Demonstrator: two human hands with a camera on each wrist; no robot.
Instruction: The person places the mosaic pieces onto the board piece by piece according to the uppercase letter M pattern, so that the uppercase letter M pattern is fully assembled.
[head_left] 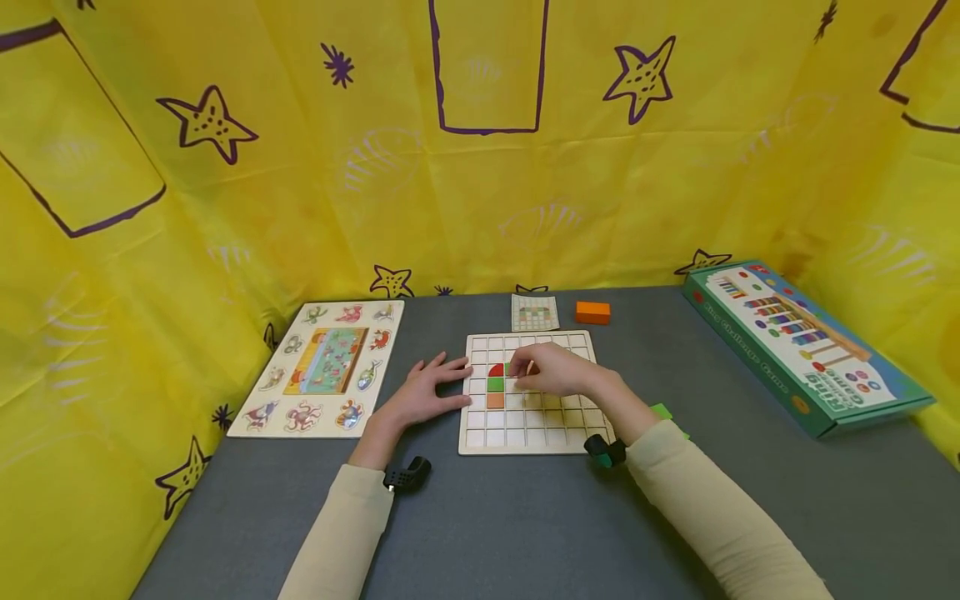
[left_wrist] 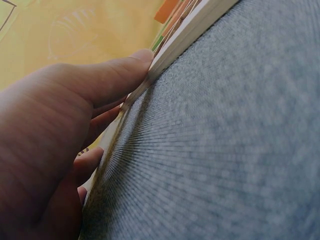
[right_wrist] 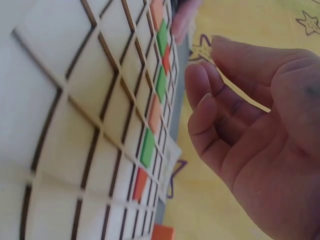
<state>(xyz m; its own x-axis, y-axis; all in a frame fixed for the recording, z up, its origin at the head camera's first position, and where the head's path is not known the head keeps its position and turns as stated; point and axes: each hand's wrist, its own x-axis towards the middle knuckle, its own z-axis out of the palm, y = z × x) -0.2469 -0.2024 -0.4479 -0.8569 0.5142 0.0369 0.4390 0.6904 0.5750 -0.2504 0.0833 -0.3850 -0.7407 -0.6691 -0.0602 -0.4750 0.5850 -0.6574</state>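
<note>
A white square-grid board (head_left: 525, 437) lies in the middle of the table. Set in its cells are a red piece (head_left: 497, 370), a green piece (head_left: 496, 384) and an orange piece (head_left: 496, 401). More red, green and orange pieces show in the right wrist view, such as a green tile (right_wrist: 147, 147). Beside the board's left edge, my left hand (head_left: 429, 392) has its thumb and fingertips against the rim, fingers spread. Over the board hovers my right hand (head_left: 553, 369), its fingers loosely bent, with nothing visible between thumb and fingertips. From the head view, it covers several cells.
Behind the board are a pattern card (head_left: 535, 313) and an orange block (head_left: 592, 312). Green pieces (head_left: 662, 412) lie partly hidden by the right forearm. A sea-animal puzzle board (head_left: 315, 367) is on the left, a green game box (head_left: 806, 346) on the right. Yellow cloth surrounds the table.
</note>
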